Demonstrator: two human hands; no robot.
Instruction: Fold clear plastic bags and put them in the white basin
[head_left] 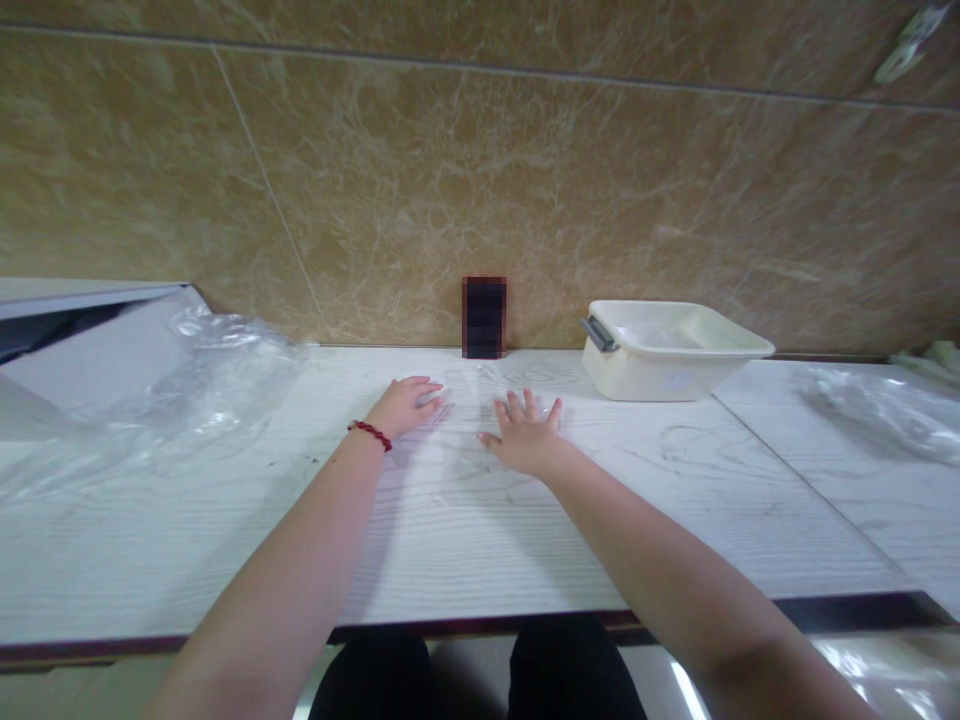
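Both my hands rest on a white wood-grain table [465, 540]. My left hand [405, 404], with a red bead bracelet on its wrist, lies with fingers stretched to the right, touching a thin clear plastic sheet or bag [480, 420] that lies flat on the table. My right hand [525, 435] lies palm down with fingers spread, pressing on the same clear plastic. The plastic is nearly invisible; its edges are hard to make out.
A cream plastic tub [671, 350] with a grey handle stands at the back right. A small dark object [484, 317] leans against the brown marble wall. Crumpled clear plastic [202, 385] lies at the left, more clear plastic [885, 410] at the far right.
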